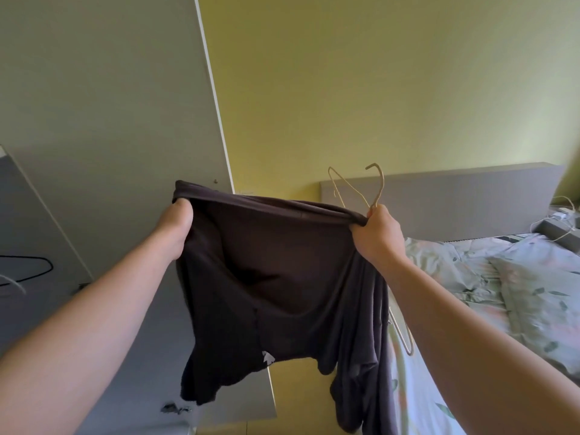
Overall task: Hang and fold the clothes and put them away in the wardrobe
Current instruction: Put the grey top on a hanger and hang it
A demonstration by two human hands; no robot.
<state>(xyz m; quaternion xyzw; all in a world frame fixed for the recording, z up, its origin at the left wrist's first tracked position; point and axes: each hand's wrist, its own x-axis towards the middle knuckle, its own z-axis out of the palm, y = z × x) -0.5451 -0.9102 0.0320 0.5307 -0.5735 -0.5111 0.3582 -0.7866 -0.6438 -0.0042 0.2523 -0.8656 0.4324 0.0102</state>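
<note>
A dark grey garment [282, 277] hangs stretched between both hands at chest height, its banded edge pulled taut along the top. My left hand [174, 229] grips the left end of that edge, fingers tucked inside the fabric. My right hand [378, 235] grips the right end together with a thin beige wire hanger [373, 189]. The hanger's hook rises above the fist, and part of its frame shows below behind the cloth. The grey wardrobe door [110, 120] stands open just left of the garment.
A bed with floral bedding [470, 277] and a pillow [539, 296] fills the right side, with a grey headboard [439, 199] behind. Cables lie on a ledge [561, 221] at far right. A dark hanger [28, 268] shows at the left edge. The wall behind is yellow.
</note>
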